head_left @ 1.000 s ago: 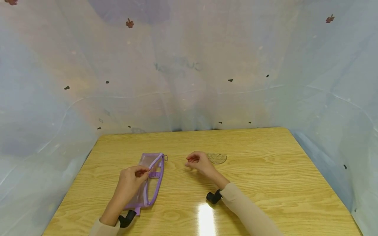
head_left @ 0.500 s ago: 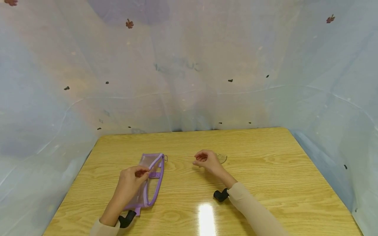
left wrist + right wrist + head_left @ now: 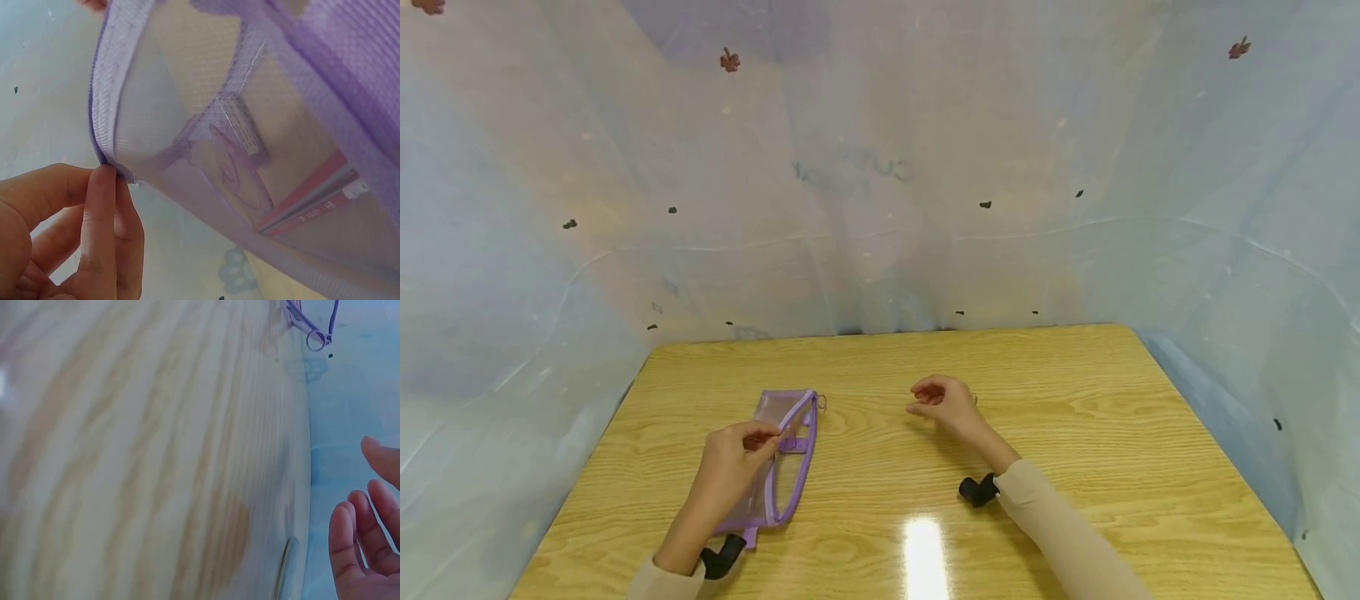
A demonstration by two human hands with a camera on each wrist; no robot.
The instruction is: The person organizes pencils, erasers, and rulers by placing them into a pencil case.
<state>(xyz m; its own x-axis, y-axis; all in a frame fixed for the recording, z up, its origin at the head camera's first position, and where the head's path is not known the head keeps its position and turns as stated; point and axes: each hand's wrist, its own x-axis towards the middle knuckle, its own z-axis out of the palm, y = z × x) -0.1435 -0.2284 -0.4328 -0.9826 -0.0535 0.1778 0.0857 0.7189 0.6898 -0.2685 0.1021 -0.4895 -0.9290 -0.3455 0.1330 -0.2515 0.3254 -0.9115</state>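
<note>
A see-through mesh pencil case (image 3: 760, 487) with purple zip edging lies on the left of the table, its zip undone. My left hand (image 3: 730, 462) pinches the zip edge of its opening. In the left wrist view, red pencils (image 3: 306, 200), a small white-labelled block (image 3: 240, 128) and a clear, curved piece (image 3: 231, 172) show through the mesh. My right hand (image 3: 951, 407) hovers above the table with fingers loosely bent and nothing between them. Behind that hand, the clear protractor (image 3: 975, 400) is almost wholly hidden; its thin edge (image 3: 285, 569) appears low in the right wrist view.
The wood-grain table (image 3: 1075, 500) has a bright glare patch near its front. A pale patterned sheet (image 3: 880, 167) hangs behind it and along both sides. A metal ring (image 3: 821, 402) hangs at the zip's far end.
My right hand has moved right and slightly away from me, from left of the protractor to in front of it, covering most of it. The left hand and pencil case have stayed put.
</note>
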